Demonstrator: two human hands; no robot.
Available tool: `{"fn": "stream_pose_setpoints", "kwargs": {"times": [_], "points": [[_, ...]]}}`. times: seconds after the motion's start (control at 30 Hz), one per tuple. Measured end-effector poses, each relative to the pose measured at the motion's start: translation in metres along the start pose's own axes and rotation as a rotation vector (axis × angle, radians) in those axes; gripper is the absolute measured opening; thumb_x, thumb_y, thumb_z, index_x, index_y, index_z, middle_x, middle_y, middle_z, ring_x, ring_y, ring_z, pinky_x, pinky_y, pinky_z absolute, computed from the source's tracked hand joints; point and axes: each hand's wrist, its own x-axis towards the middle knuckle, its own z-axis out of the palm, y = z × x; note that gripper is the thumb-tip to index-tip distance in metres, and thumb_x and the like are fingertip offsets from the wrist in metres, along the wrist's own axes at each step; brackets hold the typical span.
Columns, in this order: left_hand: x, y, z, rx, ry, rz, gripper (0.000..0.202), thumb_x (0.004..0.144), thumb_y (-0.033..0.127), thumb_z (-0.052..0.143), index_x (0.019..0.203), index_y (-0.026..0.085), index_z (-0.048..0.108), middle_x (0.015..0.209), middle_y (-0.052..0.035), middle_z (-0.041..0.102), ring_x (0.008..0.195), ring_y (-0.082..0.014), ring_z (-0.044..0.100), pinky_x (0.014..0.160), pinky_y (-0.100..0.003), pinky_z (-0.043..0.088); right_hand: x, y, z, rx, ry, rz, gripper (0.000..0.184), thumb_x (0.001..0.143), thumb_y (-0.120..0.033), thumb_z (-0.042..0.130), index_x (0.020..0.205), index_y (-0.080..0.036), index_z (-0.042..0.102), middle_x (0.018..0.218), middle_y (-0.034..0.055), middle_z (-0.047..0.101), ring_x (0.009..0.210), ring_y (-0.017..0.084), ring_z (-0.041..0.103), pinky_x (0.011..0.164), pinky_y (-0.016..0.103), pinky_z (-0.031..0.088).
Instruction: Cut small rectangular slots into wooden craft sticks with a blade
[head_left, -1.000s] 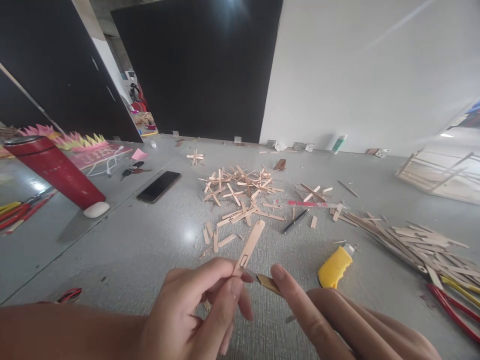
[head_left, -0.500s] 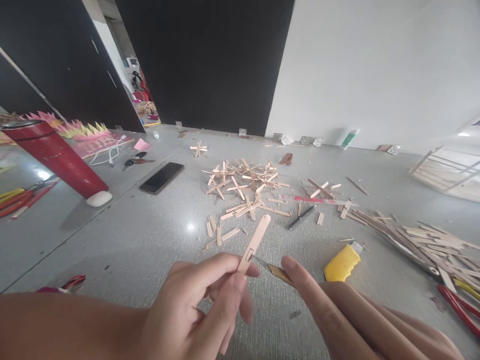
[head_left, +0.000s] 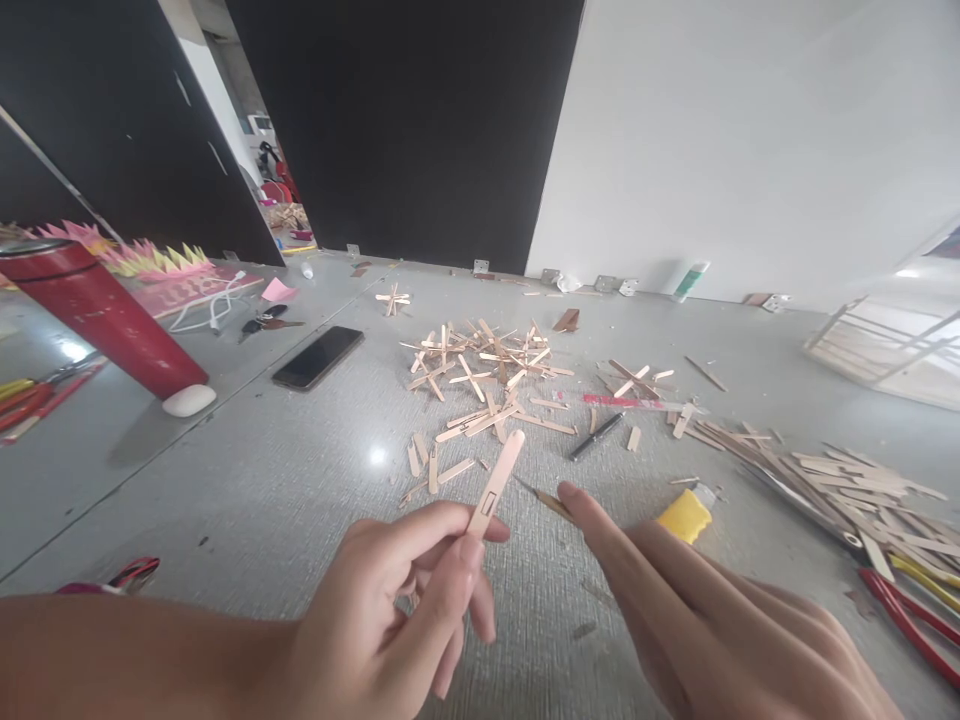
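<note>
My left hand (head_left: 420, 600) pinches a flat wooden craft stick (head_left: 502, 468) near its lower end, holding it tilted up above the table. A small rectangular outline is cut or marked in the stick, just above my thumb. In my right hand (head_left: 697, 600) is a craft knife (head_left: 553, 502) with a thin pointed blade, my index finger pressed along its top. The blade tip is a short way right of the stick, apart from it. Most of the knife's handle is hidden under my fingers.
Crossed craft sticks (head_left: 480, 365) lie heaped ahead. Beside them are a black pen (head_left: 597, 437), a yellow-handled cutter (head_left: 684, 515) and a phone (head_left: 319, 357). At right, loose sticks (head_left: 862, 480) lie near red-handled pliers (head_left: 911, 625). A red bottle (head_left: 112, 320) leans at left.
The blade has come away from the stick's cut mark, leaving a gap. My right hand has risen slightly, now covering part of the yellow cutter. The whole view has shifted a little.
</note>
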Motion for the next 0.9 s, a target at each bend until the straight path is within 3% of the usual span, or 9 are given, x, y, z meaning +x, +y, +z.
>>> {"fn": "stream_pose_setpoints", "kwargs": {"times": [0.1, 0.2, 0.37, 0.6, 0.77, 0.9], "points": [[0.001, 0.000, -0.001, -0.009, -0.015, 0.004, 0.032, 0.107, 0.045, 0.037, 0.113, 0.022, 0.057, 0.068, 0.0004, 0.063, 0.042, -0.0084, 0.047, 0.041, -0.019, 0.039, 0.003, 0.010, 0.009, -0.064, -0.007, 0.036, 0.069, 0.080, 0.006, 0.037, 0.148, -0.004, 0.042, 0.082, 0.0069, 0.065, 0.051, 0.016, 0.062, 0.039, 0.026, 0.045], [0.003, -0.002, -0.001, -0.048, -0.033, -0.015, 0.029, 0.107, 0.046, 0.037, 0.117, 0.023, 0.052, 0.069, 0.0008, 0.062, 0.044, -0.0086, 0.048, 0.042, -0.018, 0.037, 0.007, 0.020, 0.022, -0.096, -0.111, 0.122, 0.070, 0.069, 0.009, 0.037, 0.135, -0.004, 0.054, 0.078, 0.0051, 0.063, 0.051, 0.017, 0.064, 0.039, 0.026, 0.043], [0.005, -0.010, 0.000, -0.071, -0.029, -0.033, 0.028, 0.107, 0.046, 0.038, 0.117, 0.022, 0.048, 0.071, 0.0010, 0.062, 0.045, -0.0086, 0.048, 0.045, -0.020, 0.039, 0.009, 0.031, 0.037, -0.092, -0.202, 0.169, 0.074, 0.066, 0.011, 0.037, 0.135, -0.006, 0.053, 0.077, 0.0029, 0.064, 0.048, 0.015, 0.061, 0.042, 0.025, 0.037], [0.006, -0.016, 0.000, -0.043, -0.058, -0.093, 0.031, 0.107, 0.048, 0.038, 0.129, 0.025, 0.038, 0.072, 0.0026, 0.063, 0.047, -0.0095, 0.048, 0.048, -0.022, 0.040, 0.006, 0.051, 0.044, -0.063, -0.334, 0.309, 0.062, 0.076, 0.008, 0.038, 0.132, -0.014, 0.056, 0.077, 0.0016, 0.065, 0.051, 0.014, 0.061, 0.047, 0.027, 0.029], [0.014, -0.020, -0.002, -0.008, -0.099, -0.126, 0.025, 0.107, 0.048, 0.039, 0.105, 0.023, 0.045, 0.071, 0.0037, 0.060, 0.050, -0.0090, 0.047, 0.049, -0.022, 0.039, 0.007, 0.078, 0.062, -0.087, -0.307, 0.387, 0.033, 0.096, -0.007, 0.038, 0.114, -0.016, 0.063, 0.072, 0.0023, 0.061, 0.049, 0.014, 0.055, 0.044, 0.027, 0.027], [0.020, -0.021, -0.001, 0.002, -0.269, -0.246, 0.035, 0.106, 0.046, 0.042, 0.084, 0.020, 0.048, 0.071, 0.0042, 0.057, 0.048, -0.0067, 0.047, 0.050, -0.021, 0.039, 0.005, 0.109, 0.068, -0.109, -0.288, 0.392, 0.031, 0.102, -0.016, 0.034, 0.101, -0.014, 0.065, 0.076, 0.0064, 0.062, 0.055, 0.016, 0.057, 0.048, 0.029, 0.040]]}}
